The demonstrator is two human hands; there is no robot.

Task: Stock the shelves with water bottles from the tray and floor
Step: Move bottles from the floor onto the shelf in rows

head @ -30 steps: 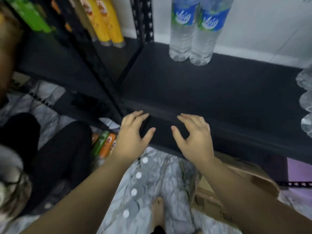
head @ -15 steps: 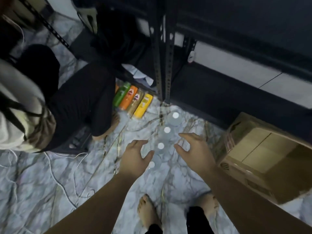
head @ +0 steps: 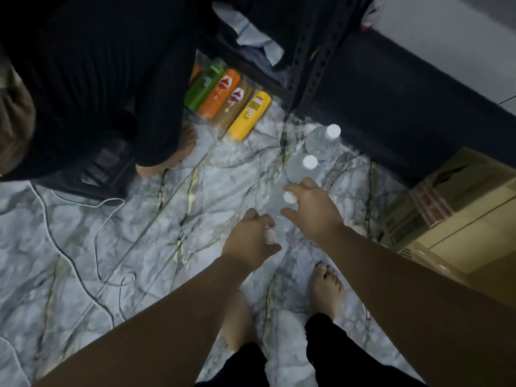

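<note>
Several clear water bottles with white caps stand in a row on the marble-patterned floor in the head view. The two far ones, water bottle and water bottle, stand free. My right hand curls its thumb and fingers round the cap end of the third bottle. My left hand grips the top of the nearest bottle, whose body is hidden under the hand. The black bottom shelf lies just beyond the row.
A person in black crouches at the left. A pack of coloured drink bottles lies by the shelf upright. An open cardboard box sits at the right. Cables trail over the floor at the left. My bare feet are below.
The view has dropped from the shelf to the floor. Both hands went down from the shelf edge to the bottle row and closed on two bottle tops.
</note>
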